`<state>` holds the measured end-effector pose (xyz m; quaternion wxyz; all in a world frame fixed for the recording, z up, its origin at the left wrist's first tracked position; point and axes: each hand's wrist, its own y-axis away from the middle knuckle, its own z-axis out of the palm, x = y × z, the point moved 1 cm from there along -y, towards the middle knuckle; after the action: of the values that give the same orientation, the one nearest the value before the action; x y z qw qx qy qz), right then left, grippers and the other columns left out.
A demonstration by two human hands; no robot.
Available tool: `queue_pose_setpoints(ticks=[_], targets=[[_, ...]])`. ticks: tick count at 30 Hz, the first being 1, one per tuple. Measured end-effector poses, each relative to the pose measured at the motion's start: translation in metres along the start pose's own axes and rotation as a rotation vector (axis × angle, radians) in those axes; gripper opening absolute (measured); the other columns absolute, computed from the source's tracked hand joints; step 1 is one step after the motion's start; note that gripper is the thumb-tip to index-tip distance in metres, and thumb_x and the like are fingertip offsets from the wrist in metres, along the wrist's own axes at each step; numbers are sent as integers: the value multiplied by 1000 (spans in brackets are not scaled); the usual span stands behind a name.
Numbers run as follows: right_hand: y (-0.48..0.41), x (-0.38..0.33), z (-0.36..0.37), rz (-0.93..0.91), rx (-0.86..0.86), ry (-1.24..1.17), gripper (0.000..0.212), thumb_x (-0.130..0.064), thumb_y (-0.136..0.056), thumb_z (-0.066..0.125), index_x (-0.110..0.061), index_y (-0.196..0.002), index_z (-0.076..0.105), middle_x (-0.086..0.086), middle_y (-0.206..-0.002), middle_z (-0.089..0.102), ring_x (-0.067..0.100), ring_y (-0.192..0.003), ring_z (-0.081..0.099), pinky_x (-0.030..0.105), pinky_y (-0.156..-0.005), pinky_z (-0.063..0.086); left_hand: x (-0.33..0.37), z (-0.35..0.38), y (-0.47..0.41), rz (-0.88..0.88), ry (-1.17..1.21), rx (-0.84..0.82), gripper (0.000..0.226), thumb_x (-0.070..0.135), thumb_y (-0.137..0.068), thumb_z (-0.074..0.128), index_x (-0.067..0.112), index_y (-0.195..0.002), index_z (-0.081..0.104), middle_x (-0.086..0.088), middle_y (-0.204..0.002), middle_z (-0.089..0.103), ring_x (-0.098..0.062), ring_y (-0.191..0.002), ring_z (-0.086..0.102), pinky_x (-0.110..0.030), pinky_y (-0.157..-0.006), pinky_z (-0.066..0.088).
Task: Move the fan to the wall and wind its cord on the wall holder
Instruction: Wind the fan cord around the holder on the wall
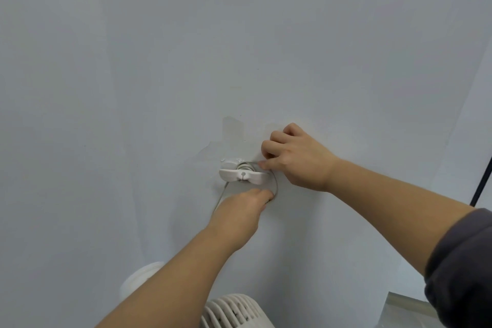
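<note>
A white cord holder is stuck on the pale wall, with several turns of grey cord wound behind its flat front. My right hand pinches the cord at the holder's right end. My left hand sits just below the holder, fingers closed on a loop of the cord. A strand of cord drops down-left from the holder toward the white fan, whose grille shows at the bottom edge, partly hidden by my left forearm.
A patch of peeled paint marks the wall above the holder. A white round part shows at the lower left behind my arm. A thin black pole stands at the right edge, a grey ledge below it.
</note>
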<state>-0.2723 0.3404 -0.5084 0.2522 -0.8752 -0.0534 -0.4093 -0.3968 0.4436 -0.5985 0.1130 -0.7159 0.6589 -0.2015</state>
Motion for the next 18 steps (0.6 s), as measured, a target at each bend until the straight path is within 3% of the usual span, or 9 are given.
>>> queue_pose_setpoints(ticks=[8, 12, 16, 18], targets=[[-2, -8, 2, 39, 5, 17, 20, -14, -79, 59, -31, -81, 70, -6, -80, 54, 21, -77, 48, 36, -74, 32, 16, -6, -5, 63, -285, -131, 42, -7, -86, 45, 10, -124, 44, -9, -112, 56, -35, -86, 63, -38, -59, 33], [-2, -8, 1, 48, -21, 23, 28, -12, -78, 53, -32, -84, 70, -6, -81, 55, 22, -78, 49, 37, -76, 31, 18, -6, -6, 4, -405, -231, 45, -9, -84, 51, 5, -126, 43, -12, -116, 59, -34, -98, 64, -36, -64, 37], [-3, -10, -1, 75, -55, -6, 29, -10, -76, 56, -33, -83, 71, -7, -80, 55, 21, -78, 49, 36, -78, 30, 10, -6, -5, -96, -459, -283, 42, -7, -87, 51, 4, -127, 46, -13, -121, 61, -33, -110, 62, -36, -83, 47], [-3, -10, -3, 92, -76, -39, 28, -11, -74, 57, -34, -83, 71, -8, -80, 55, 21, -79, 50, 36, -80, 29, 6, -7, -4, -123, -478, -279, 41, -7, -87, 52, 6, -126, 48, -12, -122, 61, -32, -111, 62, -36, -85, 47]])
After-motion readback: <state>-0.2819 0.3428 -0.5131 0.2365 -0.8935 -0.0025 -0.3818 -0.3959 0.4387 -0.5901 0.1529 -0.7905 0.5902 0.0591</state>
